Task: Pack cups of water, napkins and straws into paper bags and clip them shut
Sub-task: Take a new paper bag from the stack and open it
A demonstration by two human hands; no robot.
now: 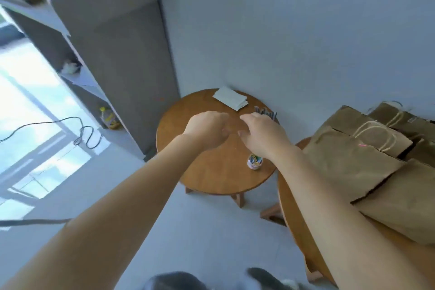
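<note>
I see both my arms reaching out over a small round wooden bench [211,179]; my left hand [207,128] hangs above the middle of it with the fingers curled down and under, and I cannot see anything in it; my right hand [261,135] is just beside the left one, fingers loose and a bit spread, holding nothing that I can see. At the far edge of the bench, next to the wall, lies a flat pile of white napkins [230,97]; just right of them is a little bunch of straws [266,112], partly hidden behind my right hand. Near the front of the bench, under my right wrist, stands a small tub of coloured clips [255,162]. To the right is a second round bench [294,219], and a heap of brown paper bags [357,162] lies flat on it, some with pale string handles; the bags are well apart from the napkins. A grey cabinet [122,54] stands to the left; a black cable [80,134] lies on the pale floor.
</note>
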